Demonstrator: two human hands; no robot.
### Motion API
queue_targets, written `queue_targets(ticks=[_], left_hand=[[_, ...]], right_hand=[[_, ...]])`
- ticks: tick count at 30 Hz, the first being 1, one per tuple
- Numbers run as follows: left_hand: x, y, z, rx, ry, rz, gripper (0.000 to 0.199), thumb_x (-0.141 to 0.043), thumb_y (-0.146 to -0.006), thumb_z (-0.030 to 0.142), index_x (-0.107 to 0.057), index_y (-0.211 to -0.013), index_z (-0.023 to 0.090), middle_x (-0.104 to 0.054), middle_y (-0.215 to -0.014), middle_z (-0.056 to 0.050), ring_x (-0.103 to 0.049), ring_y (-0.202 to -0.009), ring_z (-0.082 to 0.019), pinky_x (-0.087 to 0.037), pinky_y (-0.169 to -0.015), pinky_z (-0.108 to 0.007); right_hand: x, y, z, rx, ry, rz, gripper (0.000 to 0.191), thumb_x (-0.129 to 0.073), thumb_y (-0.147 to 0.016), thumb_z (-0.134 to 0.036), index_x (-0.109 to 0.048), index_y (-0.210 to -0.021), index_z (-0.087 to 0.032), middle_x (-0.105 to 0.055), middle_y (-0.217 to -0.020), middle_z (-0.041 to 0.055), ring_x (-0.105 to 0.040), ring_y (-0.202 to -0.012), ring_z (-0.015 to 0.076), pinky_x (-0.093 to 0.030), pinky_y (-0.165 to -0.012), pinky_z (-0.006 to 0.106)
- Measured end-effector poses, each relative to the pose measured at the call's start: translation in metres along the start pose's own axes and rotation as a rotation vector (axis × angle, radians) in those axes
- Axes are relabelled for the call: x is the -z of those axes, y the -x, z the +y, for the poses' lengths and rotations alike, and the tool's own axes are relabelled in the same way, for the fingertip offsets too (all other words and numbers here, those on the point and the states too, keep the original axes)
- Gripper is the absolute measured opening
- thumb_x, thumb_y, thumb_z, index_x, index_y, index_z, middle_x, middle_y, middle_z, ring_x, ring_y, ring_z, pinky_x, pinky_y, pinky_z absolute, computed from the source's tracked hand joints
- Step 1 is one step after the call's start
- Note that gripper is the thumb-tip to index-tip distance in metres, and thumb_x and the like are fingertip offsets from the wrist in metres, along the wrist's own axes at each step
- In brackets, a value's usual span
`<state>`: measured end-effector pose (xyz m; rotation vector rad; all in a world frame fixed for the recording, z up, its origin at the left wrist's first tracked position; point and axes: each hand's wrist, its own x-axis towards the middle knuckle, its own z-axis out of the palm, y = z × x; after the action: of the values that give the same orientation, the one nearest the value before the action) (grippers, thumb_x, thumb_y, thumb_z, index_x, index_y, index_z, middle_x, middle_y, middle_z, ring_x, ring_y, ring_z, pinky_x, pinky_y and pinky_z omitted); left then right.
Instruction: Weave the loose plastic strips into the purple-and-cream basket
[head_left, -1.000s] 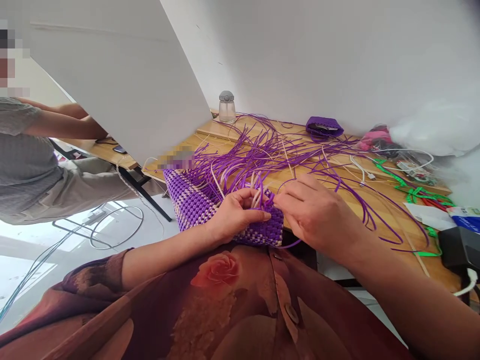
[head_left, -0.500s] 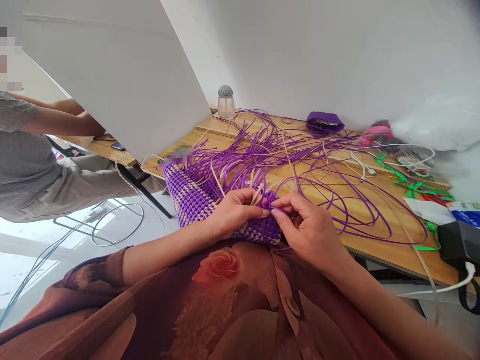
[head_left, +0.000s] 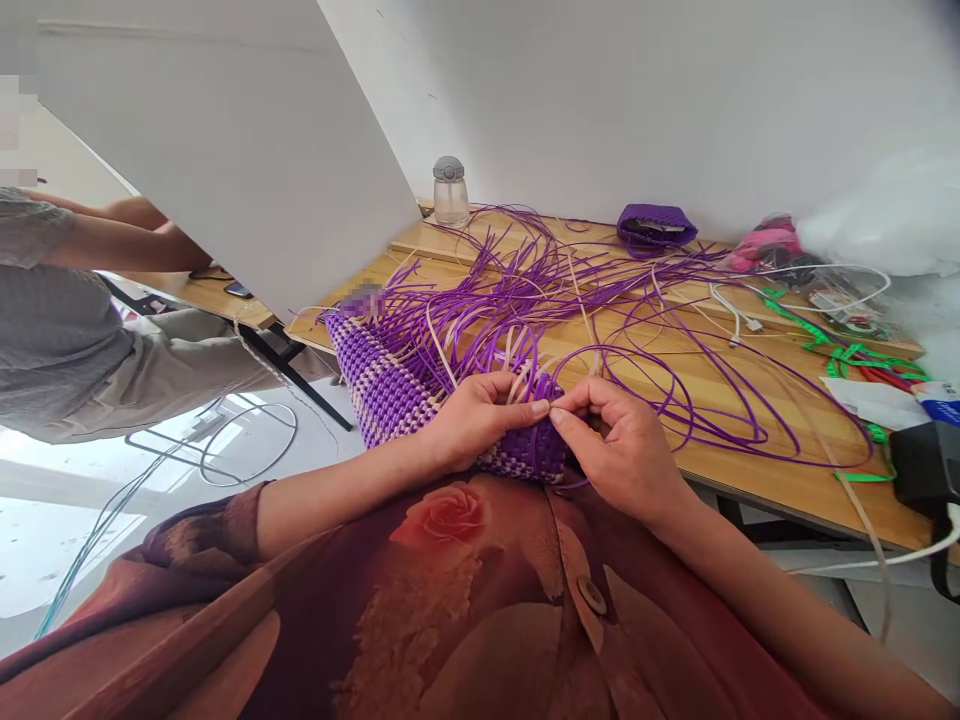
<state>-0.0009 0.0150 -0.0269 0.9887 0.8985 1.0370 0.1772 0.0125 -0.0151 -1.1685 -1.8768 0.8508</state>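
A half-woven basket (head_left: 386, 385) of purple and cream plastic strips lies at the table's front edge, against my body. Long loose strips (head_left: 517, 270) fan out from its upper edge across the table. My left hand (head_left: 480, 415) is closed on the basket's edge, thumb on the near side and fingers behind. Beside it my right hand (head_left: 619, 440) pinches a thin purple strip at the right end of the weave, its thumb and forefinger almost touching my left thumb. The pinched bit of strip is mostly hidden by the fingertips.
On the wooden table (head_left: 750, 380) stand a clear bottle (head_left: 450, 195) and a small purple woven pouch (head_left: 656, 228). Green strips (head_left: 832, 345), a white cable (head_left: 739, 315) and a black box (head_left: 926, 470) lie at the right. Left, beyond a white partition (head_left: 225, 150), another person (head_left: 56, 310) sits.
My right thumb and forefinger have closed in at the right end of the weave, and less of the purple strip shows between my hands. The view has shifted slightly.
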Motion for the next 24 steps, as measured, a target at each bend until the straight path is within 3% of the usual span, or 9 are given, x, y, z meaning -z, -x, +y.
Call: queue_targets(ticks=[5, 11, 18, 21, 24], left_hand=[[-0.0008, -0.0006, 0.0009, -0.025, -0.085, 0.071, 0.040, -0.087, -0.061, 0.040, -0.058, -0.072, 0.014, -0.054, -0.064, 0.004, -0.046, -0.058, -0.007, -0.034, -0.059, -0.024], [0.0012, -0.0011, 0.0005, 0.130, -0.079, 0.008, 0.045, -0.086, -0.060, 0.046, -0.054, -0.063, 0.015, -0.049, -0.056, 0.005, -0.037, -0.051, -0.006, -0.026, -0.053, -0.024], [-0.0009, 0.0053, 0.0058, 0.055, 0.021, -0.078, 0.040, -0.088, -0.062, 0.039, -0.061, -0.079, 0.014, -0.061, -0.071, 0.002, -0.054, -0.064, -0.009, -0.041, -0.067, -0.026], [0.0002, 0.0036, 0.0029, 0.011, -0.004, -0.026, 0.042, -0.091, -0.056, 0.033, -0.060, -0.077, 0.014, -0.063, -0.073, 0.002, -0.056, -0.067, -0.010, -0.042, -0.070, -0.027], [0.0013, 0.0014, 0.0008, 0.027, -0.039, 0.031, 0.041, -0.089, -0.058, 0.038, -0.059, -0.072, 0.014, -0.059, -0.068, 0.002, -0.051, -0.061, -0.009, -0.038, -0.064, -0.026]], right_hand=[[0.0021, 0.0009, 0.0009, -0.055, -0.031, -0.027, 0.013, -0.061, -0.087, -0.029, -0.061, -0.079, -0.018, -0.063, -0.071, 0.0011, -0.056, -0.065, 0.0139, -0.043, -0.059, 0.026], [0.0047, 0.0006, 0.0029, -0.132, -0.172, -0.089, 0.016, -0.062, -0.083, -0.030, -0.059, -0.075, -0.017, -0.058, -0.064, -0.0006, -0.052, -0.058, 0.0118, -0.041, -0.054, 0.025], [0.0043, -0.0007, 0.0001, -0.172, -0.171, -0.094, 0.018, -0.064, -0.080, -0.032, -0.058, -0.073, -0.017, -0.056, -0.060, -0.0010, -0.047, -0.053, 0.0104, -0.036, -0.048, 0.023], [0.0045, -0.0009, -0.0003, -0.167, -0.180, -0.102, 0.018, -0.064, -0.080, -0.032, -0.058, -0.073, -0.017, -0.056, -0.061, -0.0011, -0.047, -0.053, 0.0101, -0.036, -0.048, 0.023], [0.0057, 0.0009, 0.0002, -0.147, -0.168, -0.116, 0.017, -0.063, -0.080, -0.031, -0.058, -0.072, -0.017, -0.056, -0.062, -0.0008, -0.047, -0.053, 0.0100, -0.037, -0.048, 0.023]])
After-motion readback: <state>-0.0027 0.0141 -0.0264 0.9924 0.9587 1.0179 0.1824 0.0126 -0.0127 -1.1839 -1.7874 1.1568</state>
